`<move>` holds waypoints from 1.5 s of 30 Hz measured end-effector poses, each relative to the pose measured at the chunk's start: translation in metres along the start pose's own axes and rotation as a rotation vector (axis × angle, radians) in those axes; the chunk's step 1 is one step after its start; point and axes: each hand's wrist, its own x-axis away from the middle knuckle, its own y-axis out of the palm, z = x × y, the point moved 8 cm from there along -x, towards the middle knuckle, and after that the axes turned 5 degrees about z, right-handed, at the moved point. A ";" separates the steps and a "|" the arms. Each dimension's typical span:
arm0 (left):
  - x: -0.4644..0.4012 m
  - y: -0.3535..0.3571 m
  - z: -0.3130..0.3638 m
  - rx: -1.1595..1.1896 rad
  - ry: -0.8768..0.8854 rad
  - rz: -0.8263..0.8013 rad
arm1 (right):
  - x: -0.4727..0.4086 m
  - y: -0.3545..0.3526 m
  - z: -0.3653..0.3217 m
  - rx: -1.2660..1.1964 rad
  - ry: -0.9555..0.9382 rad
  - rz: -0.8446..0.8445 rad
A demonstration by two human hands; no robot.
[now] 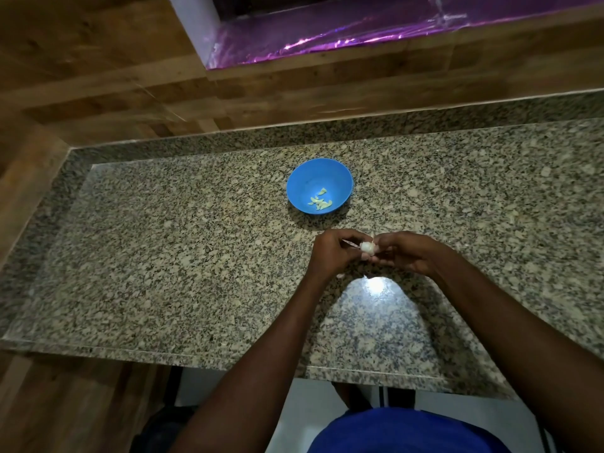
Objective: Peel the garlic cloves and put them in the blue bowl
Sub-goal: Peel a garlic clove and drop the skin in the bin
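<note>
Peeling is underway: both hands are meeting at centre frame over the counter (163, 256), the right hand (403, 253) pinching the garlic (367, 249) while the left hand (333, 253) is gripping something thin, perhaps skin or a small blade. The bowl (307, 173), just above them, is already holding several peeled cloves (321, 202). Next, I judge, comes stripping the skin and dropping the clove in.

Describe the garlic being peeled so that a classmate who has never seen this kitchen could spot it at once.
On the speckled granite countertop, look nearer than the blue bowl to where the two hands meet. The garlic is the white papery lump pinched between them, unlike the yellowish peeled cloves lying in the bowl.
</note>
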 end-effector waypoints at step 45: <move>0.004 0.003 0.000 -0.130 0.123 0.078 | -0.004 0.021 0.013 0.040 0.075 0.005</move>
